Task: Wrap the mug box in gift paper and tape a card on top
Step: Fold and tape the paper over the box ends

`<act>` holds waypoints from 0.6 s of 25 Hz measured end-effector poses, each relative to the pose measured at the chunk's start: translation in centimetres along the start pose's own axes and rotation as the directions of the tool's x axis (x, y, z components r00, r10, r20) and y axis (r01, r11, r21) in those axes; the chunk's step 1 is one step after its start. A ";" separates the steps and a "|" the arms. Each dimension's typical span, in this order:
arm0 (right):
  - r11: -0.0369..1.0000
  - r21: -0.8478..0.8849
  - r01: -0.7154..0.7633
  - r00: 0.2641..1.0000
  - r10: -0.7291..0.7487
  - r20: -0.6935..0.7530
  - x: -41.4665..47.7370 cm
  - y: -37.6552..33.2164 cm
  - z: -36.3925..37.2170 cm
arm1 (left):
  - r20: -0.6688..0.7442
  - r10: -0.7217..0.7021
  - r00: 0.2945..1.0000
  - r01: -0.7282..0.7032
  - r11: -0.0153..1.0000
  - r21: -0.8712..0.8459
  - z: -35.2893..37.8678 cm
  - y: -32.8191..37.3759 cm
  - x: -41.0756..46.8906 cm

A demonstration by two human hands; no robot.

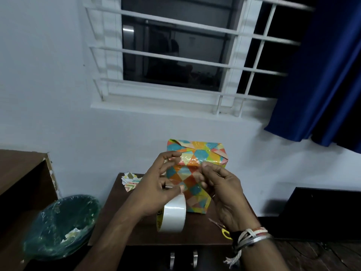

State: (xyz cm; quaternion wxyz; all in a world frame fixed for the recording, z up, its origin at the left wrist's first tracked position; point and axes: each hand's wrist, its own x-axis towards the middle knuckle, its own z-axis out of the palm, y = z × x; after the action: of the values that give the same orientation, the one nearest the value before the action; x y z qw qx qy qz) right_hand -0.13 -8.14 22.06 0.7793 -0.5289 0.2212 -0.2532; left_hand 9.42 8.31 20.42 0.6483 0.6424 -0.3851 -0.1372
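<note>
Thread and metal wrist bands [252,237] on the right wrist sit nearest. Far left of the left hand: green plastic-lined bin [62,222], paper bits inside. Multicoloured paper offcuts [130,181] lie just left of the left hand, on the dark brown wooden table [136,237]. Left hand [160,182] has its fingers curled and its thumb gripping a white tape roll [172,214] that hangs under the palm. Gift-wrapped box in multicoloured diamond paper [197,200] stands on the table between and just behind both hands. Clear tape strip [189,160] spans hand to hand, faint. Right hand [220,188] pinches the strip end, other fingers loosely curled. Yellow-handled scissors [220,227] lie under the right wrist, partly hidden.
</note>
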 end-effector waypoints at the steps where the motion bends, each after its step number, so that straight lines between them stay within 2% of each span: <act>1: 0.999 -0.024 0.031 0.999 -0.032 -0.016 0.4 -0.9 0.7 | -0.009 0.016 1.000 -0.016 1.000 0.012 -0.3 0.6 0.2; 5: 0.987 -0.121 0.109 0.993 -0.114 -0.033 2.5 -3.6 3.5 | -0.016 0.058 0.998 -0.056 0.994 0.091 -1.2 2.2 1.4; 9: 0.979 -0.198 0.048 0.996 -0.062 -0.062 4.4 -3.8 5.5 | 0.001 0.055 0.998 -0.055 0.981 0.187 -1.9 2.4 3.0; 15: 0.946 -0.323 -0.012 0.989 -0.036 -0.143 6.1 -3.0 6.0 | 0.044 0.018 0.999 -0.028 0.969 0.245 -2.2 1.9 4.1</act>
State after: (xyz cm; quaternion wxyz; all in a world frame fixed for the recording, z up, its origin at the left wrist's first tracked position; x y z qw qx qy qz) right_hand 7.79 -8.59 26.43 0.6621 -0.6305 0.3133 -0.2567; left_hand 13.05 7.47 23.77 0.5573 0.7100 -0.4200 -0.0945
